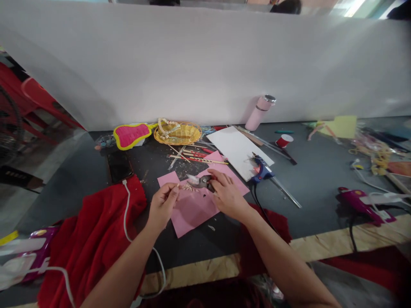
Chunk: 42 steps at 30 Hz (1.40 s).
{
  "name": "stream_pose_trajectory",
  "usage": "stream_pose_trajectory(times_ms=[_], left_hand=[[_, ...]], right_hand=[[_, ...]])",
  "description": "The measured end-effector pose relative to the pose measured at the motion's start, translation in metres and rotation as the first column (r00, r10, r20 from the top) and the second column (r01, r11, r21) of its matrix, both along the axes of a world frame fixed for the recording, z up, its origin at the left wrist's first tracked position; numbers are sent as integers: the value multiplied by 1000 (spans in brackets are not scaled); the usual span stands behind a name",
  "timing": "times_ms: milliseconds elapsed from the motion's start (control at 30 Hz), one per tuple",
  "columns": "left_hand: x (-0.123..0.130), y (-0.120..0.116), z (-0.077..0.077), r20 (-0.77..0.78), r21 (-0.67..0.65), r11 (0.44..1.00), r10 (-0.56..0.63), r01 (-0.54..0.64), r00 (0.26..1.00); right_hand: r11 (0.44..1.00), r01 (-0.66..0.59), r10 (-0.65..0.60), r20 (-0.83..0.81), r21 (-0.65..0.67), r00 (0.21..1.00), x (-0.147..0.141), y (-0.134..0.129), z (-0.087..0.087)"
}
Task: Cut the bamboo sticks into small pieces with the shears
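My right hand [229,192] is closed round the handles of hand pruners [203,182], whose blades point left above the pink paper [194,211]. My left hand [164,201] pinches a small pale piece between thumb and fingertips, just left of the blades. Its exact kind is too small to tell. Beneath the blades, several short pale bits [190,188] lie in a little heap on the paper. Behind the hands are thin sticks and pencils [201,159] among scattered crumbs.
A blue glue gun [261,171] lies on a white board [237,149] at right. Farther back are a wicker basket [189,134], a pink bottle [260,113] and a red spool [284,141]. A phone [119,166] with a white cable and red cloth [105,214] lie left.
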<state>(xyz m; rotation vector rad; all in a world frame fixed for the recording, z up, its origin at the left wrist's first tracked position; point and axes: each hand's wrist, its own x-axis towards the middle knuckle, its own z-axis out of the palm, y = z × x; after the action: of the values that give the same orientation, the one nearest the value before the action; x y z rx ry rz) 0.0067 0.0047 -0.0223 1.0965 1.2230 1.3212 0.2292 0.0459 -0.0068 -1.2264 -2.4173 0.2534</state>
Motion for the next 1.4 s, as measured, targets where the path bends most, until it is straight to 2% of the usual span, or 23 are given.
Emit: stream_pose_trajectory(times_ms=[67, 167, 367, 1000, 1100, 1267, 1333, 1400], left_hand=[[1, -2, 1, -4, 0, 1000, -14, 14, 1000], [2, -3, 2, 11, -1, 999, -40, 40, 999], [2, -5, 0, -26, 9, 996, -85, 86, 996], [1, -7, -1, -112, -13, 994, -114, 113, 987], [0, -7, -1, -119, -3, 992, -122, 122, 985], [1, -7, 0, -125, -4, 992, -125, 126, 984], [2, -7, 1, -127, -5, 991, -132, 132, 983], [3, -8, 1, -132, 4, 990, -140, 142, 981]], right_hand=[[1000, -20, 19, 95, 14, 995, -5, -4, -3], [999, -27, 24, 133, 23, 991, -11, -8, -5], [1000, -21, 19, 130, 15, 991, -17, -13, -7], [999, -17, 13, 135, 28, 991, -23, -17, -6], [999, -23, 21, 111, 23, 994, -22, -16, -9], [1000, 0, -2, -89, -22, 996, -20, -11, -18], [999, 9, -12, -89, -37, 996, -19, -10, -20], [998, 16, -17, -23, -59, 1000, -20, -9, -20]])
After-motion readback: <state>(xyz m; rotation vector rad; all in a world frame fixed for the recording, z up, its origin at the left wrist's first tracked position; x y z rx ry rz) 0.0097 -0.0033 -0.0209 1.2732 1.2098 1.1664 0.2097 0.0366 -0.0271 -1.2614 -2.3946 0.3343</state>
